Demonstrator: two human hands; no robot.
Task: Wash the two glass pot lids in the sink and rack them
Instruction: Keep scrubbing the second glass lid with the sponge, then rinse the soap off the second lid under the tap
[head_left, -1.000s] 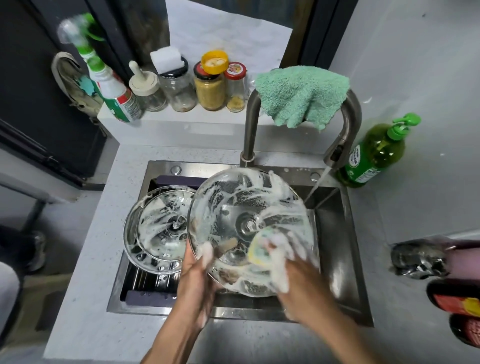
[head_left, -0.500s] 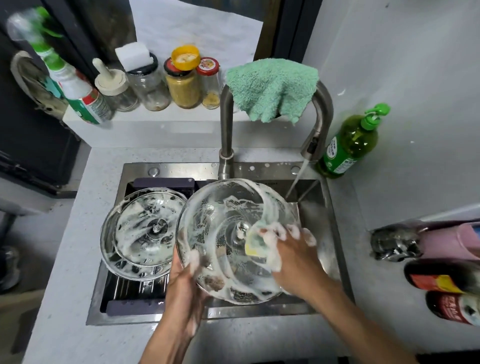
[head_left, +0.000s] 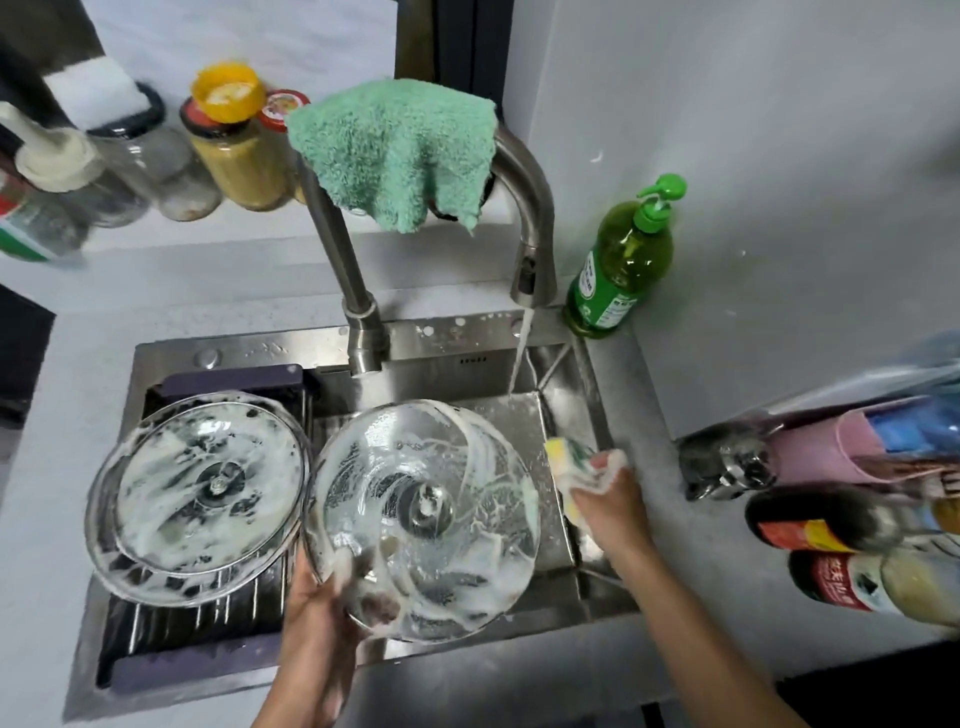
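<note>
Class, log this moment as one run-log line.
left hand holds soapy lid | right hand grips sponge | second lid racked, soapy

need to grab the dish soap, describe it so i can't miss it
Start at the sink and its tall curved tap. Just right of the spout, on the counter by the wall, stands the dish soap: the only green pump bottle, unlike the capped jars on the ledge.

I noted two round glass lids, both streaked with white suds. The larger lid (head_left: 421, 519) stood tilted over the sink basin (head_left: 519, 415), underside toward me, held at its lower left rim. The second lid (head_left: 200, 491) lay on the rack (head_left: 208, 618) in the sink's left half, its rim just beside the first.
</note>
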